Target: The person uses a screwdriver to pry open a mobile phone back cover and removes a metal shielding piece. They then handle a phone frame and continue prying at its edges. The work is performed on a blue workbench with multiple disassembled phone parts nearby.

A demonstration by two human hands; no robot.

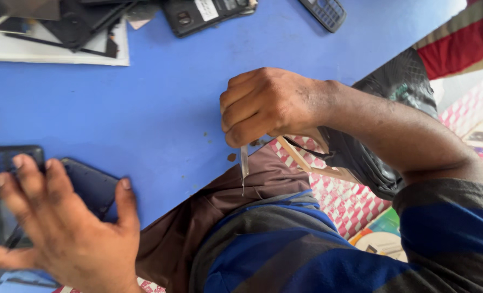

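Phone casings (84,187) — dark and flat — lie at the near left edge of a blue table (171,108), under the left hand (62,228), its fingers spread flat and released. Further right, the right hand (266,106) is clenched around metal tweezers (244,165), tips down over the table edge — above a striped shirt (285,244).

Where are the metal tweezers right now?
In the head view, the tweezers hang tip-down from the right hand, at the blue table edge, over the person's lap.
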